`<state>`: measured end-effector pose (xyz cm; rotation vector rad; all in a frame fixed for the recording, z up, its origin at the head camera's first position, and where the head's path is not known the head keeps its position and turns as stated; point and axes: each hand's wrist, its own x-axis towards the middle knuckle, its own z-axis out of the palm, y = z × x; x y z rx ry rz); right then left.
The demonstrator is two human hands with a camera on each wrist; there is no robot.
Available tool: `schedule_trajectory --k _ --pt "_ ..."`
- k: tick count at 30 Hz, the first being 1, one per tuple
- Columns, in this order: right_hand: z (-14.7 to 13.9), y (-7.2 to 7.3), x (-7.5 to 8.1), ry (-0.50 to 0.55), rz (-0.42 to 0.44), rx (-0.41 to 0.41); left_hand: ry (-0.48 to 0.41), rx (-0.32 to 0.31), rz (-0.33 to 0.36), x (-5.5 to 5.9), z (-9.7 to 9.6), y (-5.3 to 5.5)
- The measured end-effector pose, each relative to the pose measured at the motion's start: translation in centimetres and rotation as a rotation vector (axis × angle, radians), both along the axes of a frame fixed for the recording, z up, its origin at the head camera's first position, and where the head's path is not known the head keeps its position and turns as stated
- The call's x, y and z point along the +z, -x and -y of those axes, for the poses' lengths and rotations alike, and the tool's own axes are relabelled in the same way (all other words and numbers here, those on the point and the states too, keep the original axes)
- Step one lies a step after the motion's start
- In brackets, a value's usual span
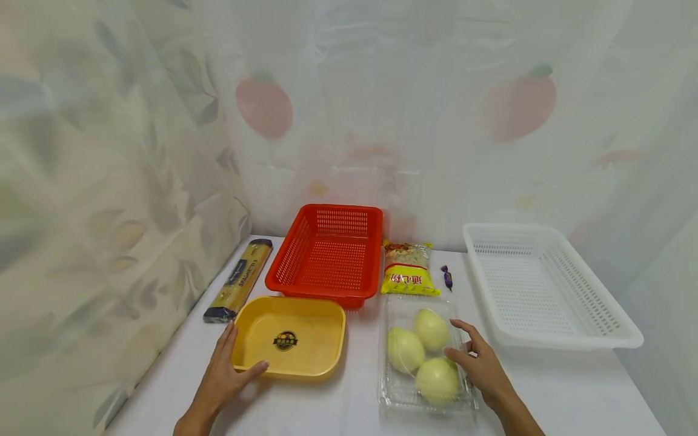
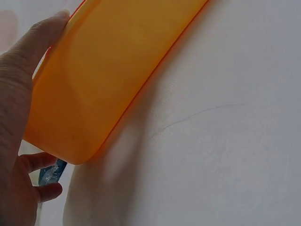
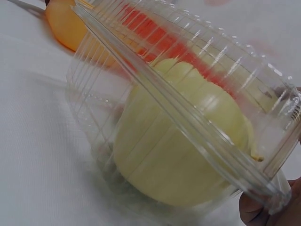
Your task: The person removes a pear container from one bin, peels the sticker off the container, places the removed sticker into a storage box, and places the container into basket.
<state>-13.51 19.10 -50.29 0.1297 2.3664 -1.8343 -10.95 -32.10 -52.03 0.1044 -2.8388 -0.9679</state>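
My left hand (image 1: 220,375) grips the left end of a yellow plastic basin (image 1: 322,342), thumb over its near rim and fingers along its outer side. In the left wrist view, the thumb lies at the rim of the basin (image 2: 99,75), with two curled fingers by its corner. At the right, my right hand (image 1: 482,366) holds the right edge of a clear plastic box (image 1: 392,393), thumb and index finger spread along it. Inside the box are three pale yellow-green round fruits or vegetables (image 1: 436,380); one large pale round piece (image 3: 174,141) fills the right wrist view.
Behind the basin stands a red slotted basket (image 1: 338,260). A spaghetti pack (image 1: 242,278) lies at left. A yellow-ended food bag (image 1: 409,269) and a purple-wrapped candy (image 1: 447,278) lie behind the box. A white basket (image 1: 545,290) stands at right; a patterned curtain (image 1: 382,109) hangs behind.
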Motion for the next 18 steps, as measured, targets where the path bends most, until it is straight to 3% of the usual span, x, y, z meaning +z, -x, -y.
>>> schedule_trajectory --k 7,14,18 --pt "-0.1 0.0 -0.1 -0.005 0.005 0.005 0.036 0.015 0.006 0.9 0.0 -0.2" --pt "-0.1 0.0 -0.1 -0.006 0.007 0.010 0.039 -0.009 -0.125 2.9 -0.5 -0.5" --pt "-0.2 0.1 -0.2 -0.002 0.011 0.010 0.027 -0.025 -0.163 4.1 -1.0 -0.5"
